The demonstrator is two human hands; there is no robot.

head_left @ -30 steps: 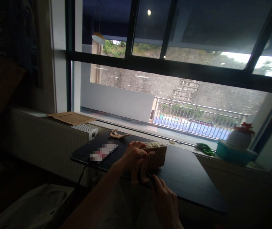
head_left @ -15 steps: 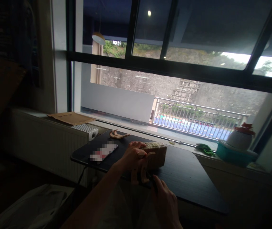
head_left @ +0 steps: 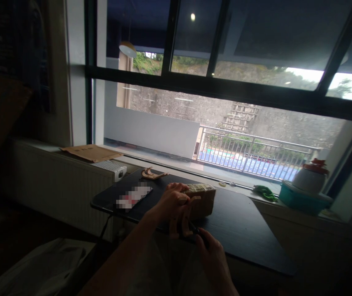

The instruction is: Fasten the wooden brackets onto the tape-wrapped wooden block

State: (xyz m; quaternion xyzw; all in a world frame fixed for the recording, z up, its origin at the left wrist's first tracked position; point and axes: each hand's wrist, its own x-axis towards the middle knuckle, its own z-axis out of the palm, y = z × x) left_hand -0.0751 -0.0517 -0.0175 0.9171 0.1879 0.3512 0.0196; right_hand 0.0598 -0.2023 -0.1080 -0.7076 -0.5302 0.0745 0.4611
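My left hand (head_left: 170, 202) is closed around a light wooden piece (head_left: 180, 222) with two legs that hang down over the near edge of the black table (head_left: 244, 230). Just behind that hand stands a brown wooden box-like block (head_left: 203, 199). My right hand (head_left: 214, 259) is below and to the right, fingers pinched on a thin dark tool (head_left: 196, 228) whose tip meets the wooden legs.
A flat packet (head_left: 133, 196) lies on the table's left part, and a curved wooden part (head_left: 151, 174) rests at its far edge. On the sill are brown cardboard (head_left: 91, 152), a white device (head_left: 112, 167), a green cloth (head_left: 265, 192) and a teal bowl (head_left: 305, 200) with a white pot.
My right hand has shifted slightly up and left, bringing the dark tool closer to the wooden legs. The left hand has stayed in place.
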